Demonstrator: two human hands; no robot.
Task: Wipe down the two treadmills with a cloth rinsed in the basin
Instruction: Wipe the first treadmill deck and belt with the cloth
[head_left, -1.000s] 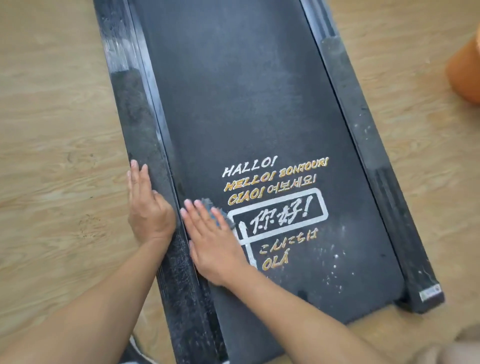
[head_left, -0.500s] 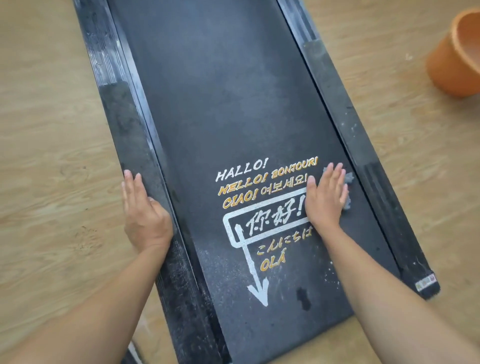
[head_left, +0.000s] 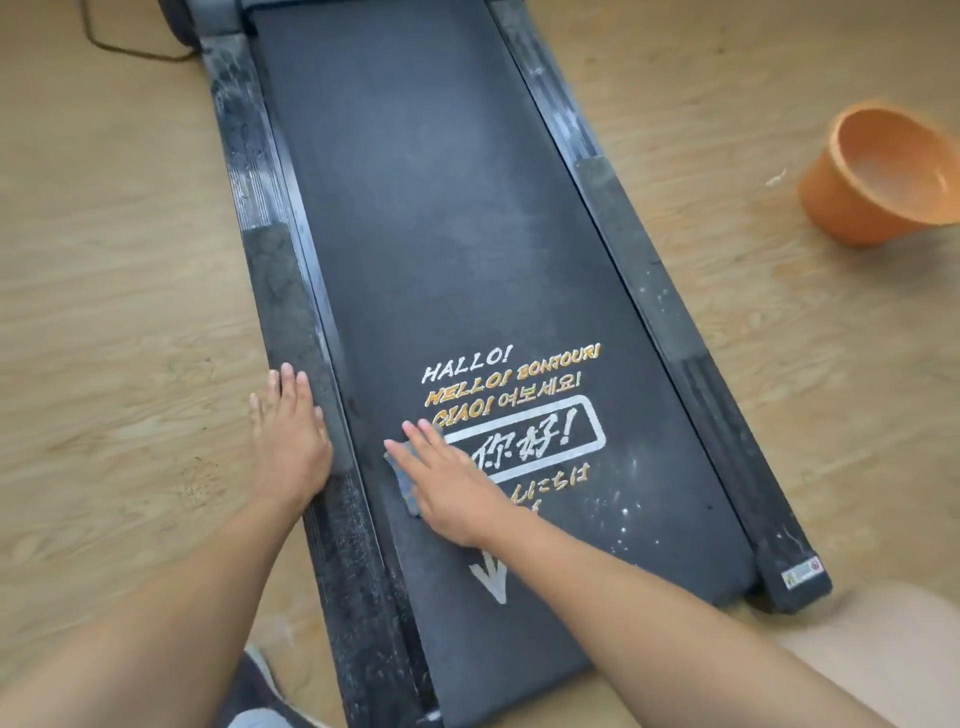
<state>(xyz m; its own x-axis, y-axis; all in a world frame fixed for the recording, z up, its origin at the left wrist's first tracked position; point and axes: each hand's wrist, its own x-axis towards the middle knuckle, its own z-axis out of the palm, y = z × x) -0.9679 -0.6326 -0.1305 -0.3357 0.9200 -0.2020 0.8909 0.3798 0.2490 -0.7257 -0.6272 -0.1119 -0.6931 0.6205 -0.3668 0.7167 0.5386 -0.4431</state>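
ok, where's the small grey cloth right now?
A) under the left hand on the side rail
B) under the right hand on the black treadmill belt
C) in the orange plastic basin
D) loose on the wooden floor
B: the small grey cloth peeks out from under the flat right hand on the black treadmill belt; the left hand rests on the side rail.

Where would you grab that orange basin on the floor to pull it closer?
Probably the rim of the orange basin on the side facing the treadmill, coming from above. Its mouth opens upward and the lip is bare, so a grip can hook over it, with the thumb on the outer wall. Its right side runs out of the picture.
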